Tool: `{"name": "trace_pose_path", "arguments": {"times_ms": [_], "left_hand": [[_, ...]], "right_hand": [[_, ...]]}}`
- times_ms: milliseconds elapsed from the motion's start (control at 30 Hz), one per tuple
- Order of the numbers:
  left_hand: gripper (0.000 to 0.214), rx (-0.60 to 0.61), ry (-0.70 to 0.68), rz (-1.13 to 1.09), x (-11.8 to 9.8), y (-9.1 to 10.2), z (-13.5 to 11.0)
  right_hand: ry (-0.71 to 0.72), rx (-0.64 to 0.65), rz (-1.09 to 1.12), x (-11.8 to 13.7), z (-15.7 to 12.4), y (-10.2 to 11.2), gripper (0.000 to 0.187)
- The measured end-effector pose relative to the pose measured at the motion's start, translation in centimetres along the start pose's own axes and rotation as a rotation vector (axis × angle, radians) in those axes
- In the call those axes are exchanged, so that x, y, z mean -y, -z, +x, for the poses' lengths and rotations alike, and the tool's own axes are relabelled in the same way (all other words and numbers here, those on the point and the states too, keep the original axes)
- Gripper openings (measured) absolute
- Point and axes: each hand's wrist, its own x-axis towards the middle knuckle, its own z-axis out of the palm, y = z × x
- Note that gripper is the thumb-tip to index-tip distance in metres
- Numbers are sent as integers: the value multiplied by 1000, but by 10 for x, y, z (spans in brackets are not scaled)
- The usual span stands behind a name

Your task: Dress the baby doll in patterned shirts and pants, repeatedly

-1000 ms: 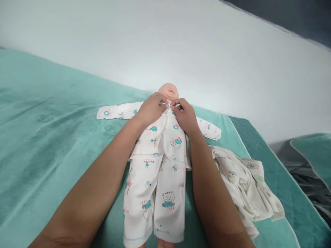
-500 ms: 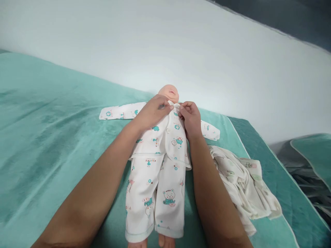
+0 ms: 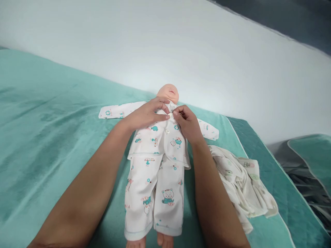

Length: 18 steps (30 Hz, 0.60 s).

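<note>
A baby doll (image 3: 168, 93) lies on its back in a white printed shirt (image 3: 152, 141) with teal trim and matching pants (image 3: 168, 179). At the upper chest, my left hand (image 3: 151, 112) pinches the front opening of the shirt between thumb and fingers. My right hand (image 3: 188, 121) faces it, its thumb and index finger closed on the shirt's edge just below the neck. Both fingertips nearly meet. A pale button (image 3: 167, 131) shows lower on the shirt front. Whatever sits right between the fingertips is mostly covered.
Under the doll spreads a teal plush sheet (image 3: 64, 137). Crumpled cream baby clothes (image 3: 244, 182) lie to the right of my right forearm. Behind rises a white wall (image 3: 129, 41). A darker teal padded strip (image 3: 276, 165) runs along the right edge.
Both hands have moved slightly down the chest and closer together. My right hand has shifted left, folding the shirt's collar edge inward toward my left fingers.
</note>
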Motion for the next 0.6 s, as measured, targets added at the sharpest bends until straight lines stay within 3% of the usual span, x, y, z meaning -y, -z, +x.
{"name": "trace_pose_path", "arguments": {"times_ms": [400,533,600], "left_hand": [[34,-9,-4,-8,-9,-4,1],[34,-85,-31,-21,-10,3,-5],[32,-28,-75,29,-10,9,-10]], "right_hand": [[17,-38,47,3,0,-7,22],[-15,-156,73,5,0,1,22],[-44,-121,30,12,-3,9,19]]}}
